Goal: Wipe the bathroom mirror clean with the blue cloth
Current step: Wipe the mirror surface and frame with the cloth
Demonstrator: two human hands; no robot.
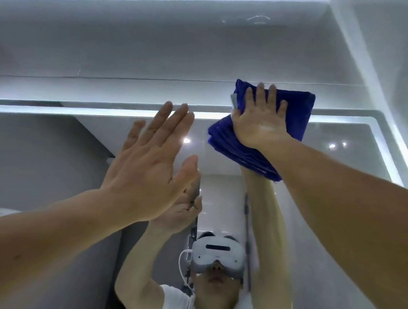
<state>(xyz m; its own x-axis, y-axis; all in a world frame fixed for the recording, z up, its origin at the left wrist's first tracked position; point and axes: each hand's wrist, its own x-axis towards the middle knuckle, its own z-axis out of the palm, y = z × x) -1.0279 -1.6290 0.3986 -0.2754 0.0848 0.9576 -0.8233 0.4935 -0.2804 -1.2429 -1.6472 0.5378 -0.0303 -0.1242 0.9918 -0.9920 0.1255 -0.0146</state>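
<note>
- My right hand lies flat on the folded blue cloth and presses it to the surface in front of me, with the arm stretched up and out.
- Its four fingers are straight and a little spread across the cloth. The thumb sits at the cloth's left edge, and I cannot tell whether it hooks round the fold.
- The cloth sits at the upper right of the bathroom mirror, across the lit strip that runs along the mirror's top edge. The cloth's upper part reaches onto the pale panel above the glass, and its bunched lower folds hang below my wrist.
- A small grey label shows at the cloth's left edge.
- My left hand is raised in front of the glass, left of the cloth and apart from it, holding nothing. Its fingers are straight and close together, and the thumb stands off to the side.
- I cannot tell whether that palm touches the glass.
- The mirror reflects both raised arms, a white headset and a white shirt.
</note>
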